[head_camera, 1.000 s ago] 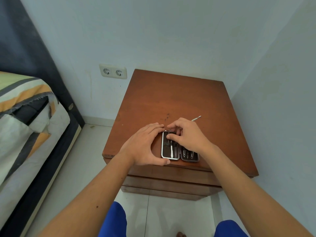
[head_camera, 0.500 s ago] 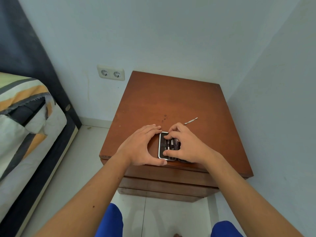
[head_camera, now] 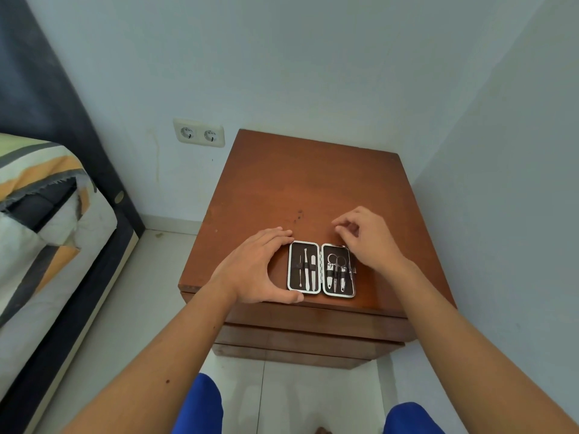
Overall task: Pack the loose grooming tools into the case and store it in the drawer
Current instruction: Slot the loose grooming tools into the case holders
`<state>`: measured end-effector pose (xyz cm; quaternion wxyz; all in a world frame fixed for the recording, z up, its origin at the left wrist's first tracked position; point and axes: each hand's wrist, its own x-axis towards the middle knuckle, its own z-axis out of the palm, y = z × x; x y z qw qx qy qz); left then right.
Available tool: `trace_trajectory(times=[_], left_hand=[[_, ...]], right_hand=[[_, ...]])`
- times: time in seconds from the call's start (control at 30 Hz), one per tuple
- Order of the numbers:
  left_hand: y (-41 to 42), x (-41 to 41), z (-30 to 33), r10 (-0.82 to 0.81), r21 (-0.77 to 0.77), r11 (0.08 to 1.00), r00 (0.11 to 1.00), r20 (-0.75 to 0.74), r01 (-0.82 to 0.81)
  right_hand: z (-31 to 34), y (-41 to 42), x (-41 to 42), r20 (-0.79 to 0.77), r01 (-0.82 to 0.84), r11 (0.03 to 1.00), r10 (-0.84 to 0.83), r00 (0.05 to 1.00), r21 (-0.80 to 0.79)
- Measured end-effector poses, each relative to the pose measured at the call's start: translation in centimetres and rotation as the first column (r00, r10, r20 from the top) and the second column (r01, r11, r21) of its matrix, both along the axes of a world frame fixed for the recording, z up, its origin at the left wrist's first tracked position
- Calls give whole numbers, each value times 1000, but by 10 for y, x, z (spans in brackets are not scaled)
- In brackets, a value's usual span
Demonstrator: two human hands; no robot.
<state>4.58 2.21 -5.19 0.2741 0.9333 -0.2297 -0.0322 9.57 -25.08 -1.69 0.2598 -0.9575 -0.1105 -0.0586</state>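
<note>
A small black grooming case [head_camera: 320, 272] with a silver rim lies open and flat near the front edge of the brown nightstand [head_camera: 313, 183]. Its left half holds three slim metal tools [head_camera: 306, 267]. Scissors and clippers [head_camera: 336, 272] sit in the right half. My left hand [head_camera: 253, 270] cups the case's left edge, thumb at its front corner. My right hand [head_camera: 369, 245] hovers just behind the case's right half, fingertips curled into a pinch. Whether it holds anything I cannot tell. No loose tool shows on the top. The drawer fronts [head_camera: 310, 324] below are closed.
A bed with a striped cover [head_camera: 47, 214] and a dark frame stands to the left across a strip of tiled floor. A double wall socket [head_camera: 199, 133] sits behind the nightstand. The right wall runs close beside it. My blue-clad knees [head_camera: 200, 405] are at the bottom.
My right hand has lifted off the case and moved back and right, over the spot where a loose metal tool lay. The case's contents are uncovered. My left hand has stayed put.
</note>
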Motion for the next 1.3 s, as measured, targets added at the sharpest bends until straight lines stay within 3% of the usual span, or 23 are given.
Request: trace_trajectory(times=[0.1,0.2,0.37,0.43,0.5,0.57,0.67,1.3], left_hand=[[0,-1,0,1,-6,1000,1000,5,-1],[0,-1,1,-2,-3,1000,1000,3,2],[0,-1,1,-2,0,1000,1000,2,2],[0,-2,1,-2,-1,1000,1000,2,2],[0,-2,2,2,-6,1000,1000,3,-2],[0,-2,3,6,-7,1000,1000,6,-6],[0,-2,2,6,-7,1000,1000,5,-6],[0,-3,5,-7,6,1000,1000,2,7]], right_hand=[[-5,-13,19,18,-35,981,39,999,-191],[1,-15,29,37,-178,926,201,979,-334],[14,-10,35,-120,-285,825,260,958,-489],[17,-5,30,-99,-229,903,207,973,-364],[21,4,20,-62,-79,997,80,995,9],[26,17,9,-116,9,932,36,993,363],[22,35,-3,-207,12,828,126,970,561],[-7,55,5,-221,8,925,82,972,381]])
